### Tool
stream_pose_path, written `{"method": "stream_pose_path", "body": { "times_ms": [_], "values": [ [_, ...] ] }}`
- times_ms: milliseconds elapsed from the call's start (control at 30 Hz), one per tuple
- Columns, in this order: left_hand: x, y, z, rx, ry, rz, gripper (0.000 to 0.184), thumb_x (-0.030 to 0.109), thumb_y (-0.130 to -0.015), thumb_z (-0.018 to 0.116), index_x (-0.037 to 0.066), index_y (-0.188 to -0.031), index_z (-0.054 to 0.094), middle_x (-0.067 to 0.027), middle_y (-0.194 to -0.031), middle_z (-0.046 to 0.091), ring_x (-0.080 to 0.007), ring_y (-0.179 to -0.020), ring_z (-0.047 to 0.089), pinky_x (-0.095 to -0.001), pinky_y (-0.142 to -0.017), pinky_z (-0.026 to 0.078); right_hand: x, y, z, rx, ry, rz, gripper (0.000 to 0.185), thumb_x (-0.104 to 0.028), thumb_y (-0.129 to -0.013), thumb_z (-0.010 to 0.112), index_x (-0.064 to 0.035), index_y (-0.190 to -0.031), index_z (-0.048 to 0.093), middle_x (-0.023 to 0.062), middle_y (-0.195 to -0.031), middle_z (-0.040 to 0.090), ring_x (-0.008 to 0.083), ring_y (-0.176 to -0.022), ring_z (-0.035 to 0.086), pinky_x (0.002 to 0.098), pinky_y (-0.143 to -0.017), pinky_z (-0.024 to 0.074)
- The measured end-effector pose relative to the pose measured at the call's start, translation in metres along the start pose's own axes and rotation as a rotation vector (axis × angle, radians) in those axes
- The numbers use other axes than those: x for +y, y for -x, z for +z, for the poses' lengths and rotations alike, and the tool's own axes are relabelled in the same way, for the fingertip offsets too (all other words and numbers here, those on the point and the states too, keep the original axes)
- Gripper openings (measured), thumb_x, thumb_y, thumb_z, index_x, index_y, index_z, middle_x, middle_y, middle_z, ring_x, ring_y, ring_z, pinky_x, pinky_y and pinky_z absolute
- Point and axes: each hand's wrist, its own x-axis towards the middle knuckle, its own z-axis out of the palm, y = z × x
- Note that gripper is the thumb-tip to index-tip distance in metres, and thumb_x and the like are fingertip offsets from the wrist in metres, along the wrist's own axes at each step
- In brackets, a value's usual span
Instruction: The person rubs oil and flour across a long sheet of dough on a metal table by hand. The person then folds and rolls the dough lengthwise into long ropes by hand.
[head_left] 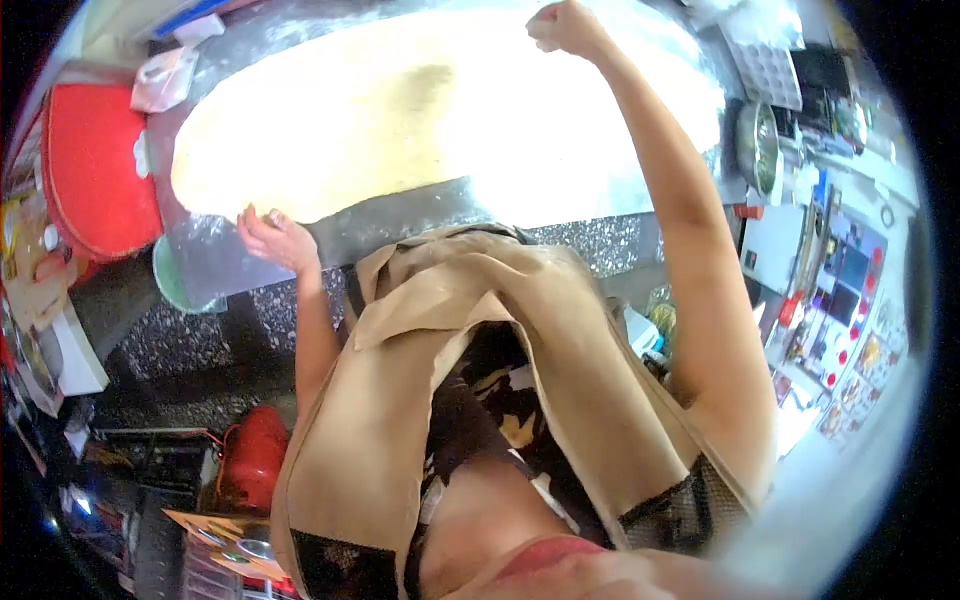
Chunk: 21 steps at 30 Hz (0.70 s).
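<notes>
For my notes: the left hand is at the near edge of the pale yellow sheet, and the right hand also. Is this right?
Not fully. In the head view, the right hand is toward the far side of the pale yellow sheet; the left hand is at its near edge, as you wrote.

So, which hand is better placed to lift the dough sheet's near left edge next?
The left hand, probably: it is at that edge of the dough sheet, whereas the right hand is curled shut near the far side.
</notes>
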Motion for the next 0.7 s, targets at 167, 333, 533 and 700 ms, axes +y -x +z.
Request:
{"method": "stream_pose_path", "body": {
  "times_ms": [167, 333, 533, 700],
  "values": [
    [0.000, 0.001, 0.000, 0.022, -0.038, 0.084, 0.042, 0.027, -0.092, 0.047, 0.003, -0.126, 0.048, -0.0182, -0.134, 0.040, -0.0342, -0.125, 0.035, -0.0475, -0.103, 0.028, 0.049, 0.030, -0.007, 0.156, 0.253, -0.087, 0.019, -0.014, -0.088, 0.058, -0.0039, -0.098, 0.072, 0.0171, -0.091, 0.070, 0.0229, -0.081, 0.069, 0.0360, -0.075, 0.0562],
    [0.000, 0.007, 0.002, 0.082, -0.078, 0.131, 0.048, 0.036, -0.095, 0.042, 0.000, -0.126, 0.048, -0.0211, -0.133, 0.040, -0.0367, -0.124, 0.035, -0.0502, -0.103, 0.027, 0.107, -0.032, -0.019, 0.556, 0.034, -0.149, 0.023, -0.018, -0.076, 0.059, -0.0023, -0.060, 0.063, 0.0209, -0.059, 0.061, 0.0296, -0.053, 0.059, 0.0437, -0.053, 0.0447],
    [0.076, 0.059, 0.014, 0.177, -0.060, 0.063, 0.054, 0.045, -0.098, 0.034, 0.000, -0.125, 0.047, -0.0257, -0.130, 0.041, -0.0398, -0.123, 0.035, -0.0515, -0.103, 0.027, 0.206, 0.016, -0.064, 0.080, 0.134, -0.087, 0.015, -0.012, -0.089, 0.056, -0.0029, -0.082, 0.066, 0.0052, -0.067, 0.059, 0.0175, -0.063, 0.059, 0.0271, -0.055, 0.0469],
    [0.151, 0.124, 0.053, 0.032, -0.103, 0.197, 0.053, 0.044, -0.097, 0.034, 0.002, -0.128, 0.046, -0.0242, -0.135, 0.038, -0.0376, -0.126, 0.034, -0.0530, -0.103, 0.025, 0.291, 0.061, -0.089, 0.078, 0.248, -0.040, 0.023, -0.014, -0.085, 0.060, -0.0010, -0.102, 0.069, 0.0157, -0.096, 0.070, 0.0254, -0.089, 0.067, 0.0353, -0.076, 0.0545]
  ]
}}
